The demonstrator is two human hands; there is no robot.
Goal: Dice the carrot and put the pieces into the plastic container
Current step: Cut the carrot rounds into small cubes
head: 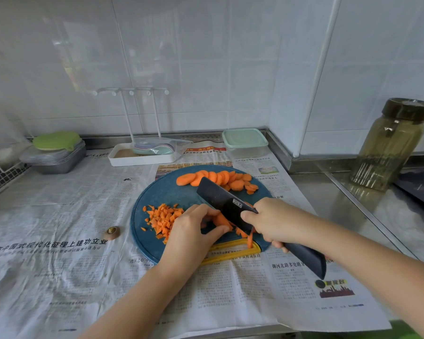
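Pinning a small bunch of carrot strips (221,220) near the front of the cutting board (171,192), the left hand (191,231) curls its fingers and thumb round them. The right hand (269,221) is clenched on the knife (227,204) where handle meets blade. The blade slants from the board's front right towards its middle, and its edge meets the strips just beside the left fingertips. The strips seem to run roughly left to right across the board's front, so the blade crosses them, which is what dicing needs; their exact lie is partly hidden by the hands.

The diced pile (164,218) sits on the board's left side, touching the left hand. The uncut carrot slices (218,178) fan along the board's far edge, beyond the knife tip. The plastic container (245,143) stands on the counter (328,192) past the board's far right edge, lid seemingly on, nearer the right hand.
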